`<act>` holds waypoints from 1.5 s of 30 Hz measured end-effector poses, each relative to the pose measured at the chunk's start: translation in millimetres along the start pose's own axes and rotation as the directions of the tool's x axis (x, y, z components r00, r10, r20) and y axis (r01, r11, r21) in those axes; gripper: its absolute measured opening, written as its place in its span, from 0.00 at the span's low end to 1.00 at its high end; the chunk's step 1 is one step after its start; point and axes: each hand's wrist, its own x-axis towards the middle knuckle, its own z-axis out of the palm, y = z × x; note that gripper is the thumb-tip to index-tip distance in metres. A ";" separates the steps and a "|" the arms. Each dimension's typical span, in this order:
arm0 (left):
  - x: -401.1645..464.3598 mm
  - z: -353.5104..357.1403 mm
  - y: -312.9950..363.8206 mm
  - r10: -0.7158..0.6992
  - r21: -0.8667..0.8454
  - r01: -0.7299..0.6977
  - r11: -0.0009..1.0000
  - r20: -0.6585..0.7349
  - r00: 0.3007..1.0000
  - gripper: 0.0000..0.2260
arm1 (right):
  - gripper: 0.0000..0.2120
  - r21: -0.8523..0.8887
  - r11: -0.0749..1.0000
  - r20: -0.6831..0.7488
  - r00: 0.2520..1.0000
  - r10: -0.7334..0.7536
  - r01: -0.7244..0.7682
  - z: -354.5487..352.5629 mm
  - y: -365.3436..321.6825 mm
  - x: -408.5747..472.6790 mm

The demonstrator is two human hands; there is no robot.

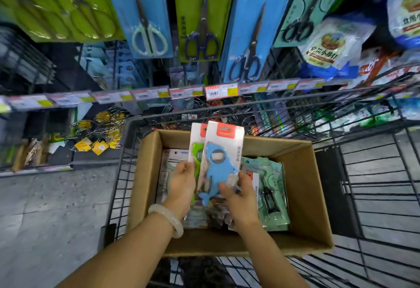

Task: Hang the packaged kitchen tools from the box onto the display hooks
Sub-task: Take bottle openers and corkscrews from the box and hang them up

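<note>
The single head-worn camera is looking steeply down — close over the cardboard box [302,199] (in a cart [375,174]) — and facing the display rack [204,15].

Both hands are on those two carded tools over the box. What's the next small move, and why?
Probably lift the blue dolphin-shaped tool pack clear of the green tool pack behind it. The right hand grips the blue one, the left hand the green one; they overlap above the cardboard box, and neither is near a hook yet.

Your black wire shopping cart [375,196] carries an open brown cardboard box [304,196], set against the cart's front-left corner. Inside the box, pale green carded tool packs [272,196] lie along its right wall.
</note>
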 end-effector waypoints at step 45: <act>-142.0 -500.6 -21.7 0.505 -0.319 -0.669 0.672 -0.463 0.728 0.19 | 0.33 0.056 0.792 0.532 0.653 -0.538 0.608 369.5 -22.2 -242.9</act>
